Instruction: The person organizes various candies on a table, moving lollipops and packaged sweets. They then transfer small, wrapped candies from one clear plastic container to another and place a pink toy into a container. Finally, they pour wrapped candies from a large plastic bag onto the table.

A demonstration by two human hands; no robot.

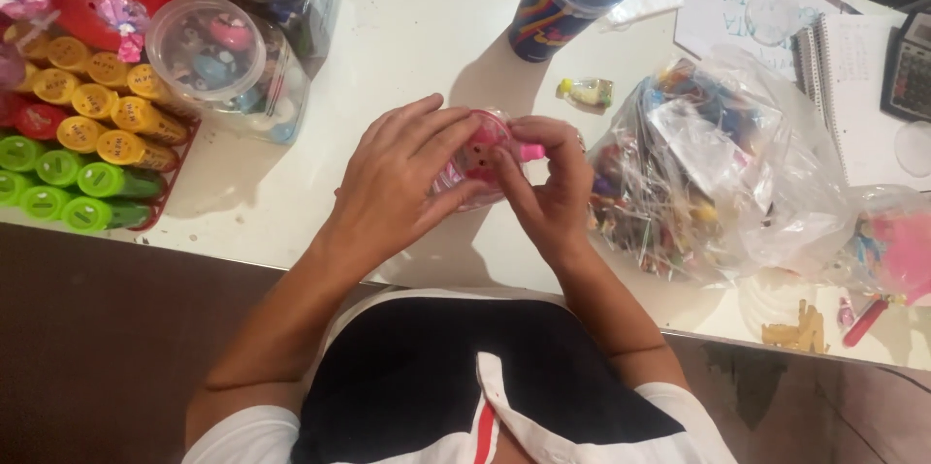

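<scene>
1. Left hand (393, 183) wrapped over a small clear round container (477, 161) with a pink inside, fingers curled and clamped around its left and upper side.
2. Right hand (548, 183) pressed against the same container from the right, thumb and forefinger pinched together on a small pink piece (530, 151) at the rim.
3. Container held just above the white table (407, 28), between both hands, near the table's front edge.
4. Pink piece just right of the container's middle, long axis roughly left to right; right fingertips on it, left fingers just beside.
5. Off to the right, a clear bag of small toys (698, 173); to the left, a lidded clear jar (228, 66).
</scene>
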